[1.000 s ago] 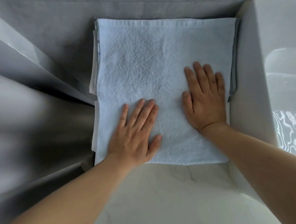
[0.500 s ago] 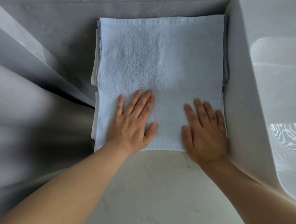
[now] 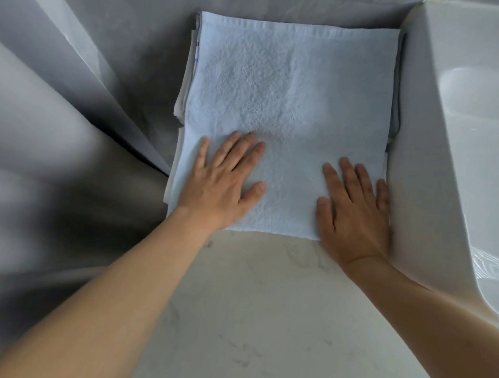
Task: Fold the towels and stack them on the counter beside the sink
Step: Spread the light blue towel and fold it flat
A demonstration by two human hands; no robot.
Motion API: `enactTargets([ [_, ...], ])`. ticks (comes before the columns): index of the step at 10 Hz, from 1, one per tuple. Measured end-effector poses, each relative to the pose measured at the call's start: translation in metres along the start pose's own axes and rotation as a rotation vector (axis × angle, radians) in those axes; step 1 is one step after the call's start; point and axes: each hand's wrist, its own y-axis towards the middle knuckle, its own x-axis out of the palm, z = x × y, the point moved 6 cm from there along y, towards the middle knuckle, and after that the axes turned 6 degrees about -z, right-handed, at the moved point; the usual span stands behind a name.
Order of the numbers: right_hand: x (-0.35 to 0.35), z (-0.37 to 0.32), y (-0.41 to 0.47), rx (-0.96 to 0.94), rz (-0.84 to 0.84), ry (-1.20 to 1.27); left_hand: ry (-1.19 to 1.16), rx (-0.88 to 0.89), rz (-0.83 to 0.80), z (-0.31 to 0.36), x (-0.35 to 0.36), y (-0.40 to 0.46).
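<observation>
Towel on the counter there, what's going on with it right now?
A person has both hands flat on a folded light blue towel. The left hand presses its near left part, and the right hand presses its near right corner, against the sink wall. The towel lies on top of other folded towels, whose edges show at its left side, on the marble counter beside the sink.

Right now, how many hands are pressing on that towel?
2. The left hand lies flat near the pale blue towel's near left corner; the right hand lies flat at its near right corner.
</observation>
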Motion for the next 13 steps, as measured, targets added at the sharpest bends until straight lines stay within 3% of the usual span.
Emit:
enactTargets([
  [3,0.0,0.0,0.0,0.003,0.02,0.005,-0.034,-0.153,0.067,-0.025,-0.014,-0.019],
  [4,0.0,0.0,-0.001,-0.002,0.028,0.015,-0.044,0.063,0.173,0.006,-0.031,-0.027],
  [5,0.0,0.0,-0.001,-0.005,0.027,0.018,-0.031,0.231,0.115,0.035,-0.031,-0.037],
  [6,-0.001,0.0,-0.001,0.001,0.036,0.017,-0.022,0.166,0.006,0.039,-0.031,-0.034],
  [8,-0.001,-0.001,-0.001,-0.001,0.007,0.011,0.239,0.126,-0.189,0.054,-0.023,-0.04],
  [9,-0.002,-0.001,-0.002,0.002,0.005,0.014,0.241,0.152,-0.126,0.048,-0.023,-0.038],
  [11,-0.003,-0.001,-0.002,-0.001,-0.002,0.021,0.184,0.181,0.037,0.047,-0.025,-0.044],
  [12,-0.004,-0.001,-0.002,-0.005,-0.008,0.023,0.008,0.236,0.077,0.036,-0.036,-0.041],
  [13,-0.004,-0.002,-0.003,-0.017,-0.011,0.02,-0.126,0.216,0.024,0.025,-0.045,-0.033],
])
